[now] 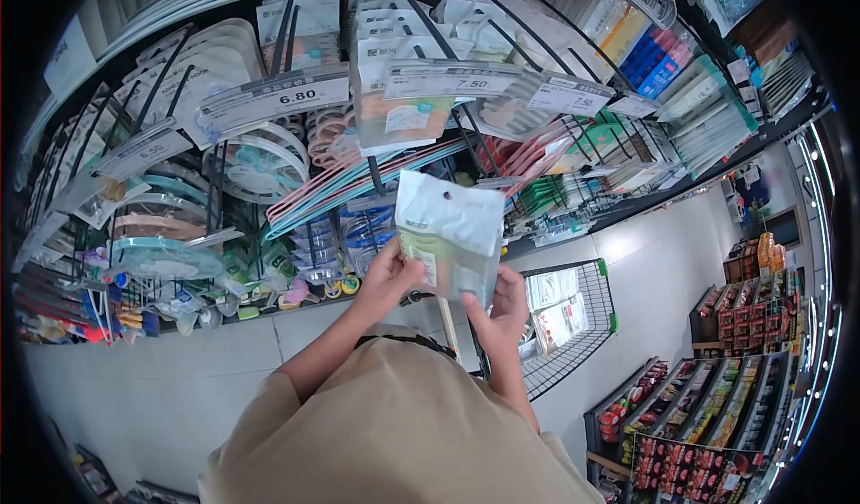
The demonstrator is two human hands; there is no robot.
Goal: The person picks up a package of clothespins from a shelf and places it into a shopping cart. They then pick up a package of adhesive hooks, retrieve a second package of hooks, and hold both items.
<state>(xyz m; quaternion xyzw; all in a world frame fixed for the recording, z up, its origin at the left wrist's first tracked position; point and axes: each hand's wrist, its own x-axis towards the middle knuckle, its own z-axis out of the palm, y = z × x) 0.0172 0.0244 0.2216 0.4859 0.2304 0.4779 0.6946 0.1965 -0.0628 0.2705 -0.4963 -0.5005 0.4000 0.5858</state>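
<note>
Both my hands hold a hanging plastic packet up in front of my chest. It has a white top with a hang hole and a clear, greenish lower part; what lies inside is too blurred to name. My left hand grips the lower left edge, thumb on the front near a small label. At the lower right corner my right hand pinches it, thumb in front and fingers behind. Similar packets hang on the rack hooks just beyond, above pink and blue clothes hangers.
A wire shopping cart with printed packages in it stands to my right. The display rack with price tags, hooks and hanging goods spans the front. Tiled floor shows below it. Shelves of packaged goods stand at the lower right.
</note>
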